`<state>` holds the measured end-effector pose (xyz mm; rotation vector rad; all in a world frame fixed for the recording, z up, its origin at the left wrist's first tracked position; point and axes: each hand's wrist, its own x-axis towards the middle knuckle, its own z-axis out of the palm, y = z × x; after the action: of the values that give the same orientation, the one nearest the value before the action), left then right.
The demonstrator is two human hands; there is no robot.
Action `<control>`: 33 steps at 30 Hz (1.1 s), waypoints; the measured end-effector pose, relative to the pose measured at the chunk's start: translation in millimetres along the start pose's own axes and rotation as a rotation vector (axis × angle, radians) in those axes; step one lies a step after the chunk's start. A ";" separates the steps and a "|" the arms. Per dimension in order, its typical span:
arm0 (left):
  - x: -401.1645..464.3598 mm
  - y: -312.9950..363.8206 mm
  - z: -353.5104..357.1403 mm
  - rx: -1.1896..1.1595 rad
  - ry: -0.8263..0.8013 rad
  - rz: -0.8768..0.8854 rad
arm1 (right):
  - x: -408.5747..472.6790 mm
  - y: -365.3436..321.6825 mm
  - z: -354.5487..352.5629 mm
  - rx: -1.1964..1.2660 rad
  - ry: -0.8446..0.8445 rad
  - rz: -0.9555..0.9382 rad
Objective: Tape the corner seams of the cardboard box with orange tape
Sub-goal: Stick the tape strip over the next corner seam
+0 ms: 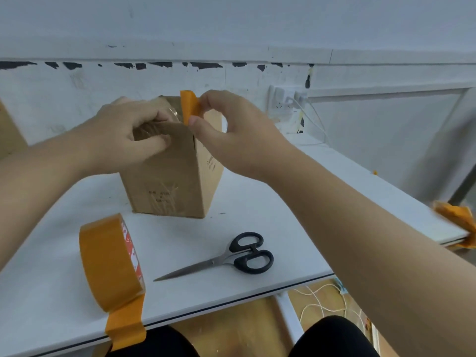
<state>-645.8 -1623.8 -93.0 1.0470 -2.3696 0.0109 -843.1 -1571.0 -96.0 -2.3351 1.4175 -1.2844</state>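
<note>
Cardboard box [177,173] stands upright mid-table, near corner edge facing the camera. A short orange tape strip [190,105] sits at the top of that corner, upper end sticking up above the box rim, not yet folded flat.

Right hand [231,135]: thumb and fingers curled, pinching the strip at the box's top corner. Left hand [128,135]: fingers curled over the top edge of the left face, gripping and steadying the box.

Progress, my read: early. Only this one strip at one corner shows, and it isn't pressed down. The seam below it runs bare to the table. No orange on any other visible edge. Clear glossy tape on the left face looks like old packing tape, not part of this job.

Tape roll [109,261] stands on edge at the front left, loose tail hanging over the table [270,202] edge. Scissors [226,256] lie closed just right of it, well apart from the box.

Can't see: back and far-side corners, box top (hands cover it), how much of the strip is actually stuck. Crumpled orange scrap [457,217] at the table's right edge is blurred and cut off. Print on the box is unreadable.
</note>
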 end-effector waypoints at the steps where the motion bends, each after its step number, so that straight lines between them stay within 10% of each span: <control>1: 0.8 -2.0 -1.3 0.025 0.007 0.039 | 2.3 0.6 4.1 0.004 -0.032 -0.012; 33: -11.5 -5.3 22.5 -0.138 0.253 0.081 | 23.9 13.7 27.3 0.111 -0.033 -0.060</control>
<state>-646.6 -1624.5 -118.8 0.8318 -2.1491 0.0087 -828.0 -1605.3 -105.7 -2.3308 1.2429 -1.2979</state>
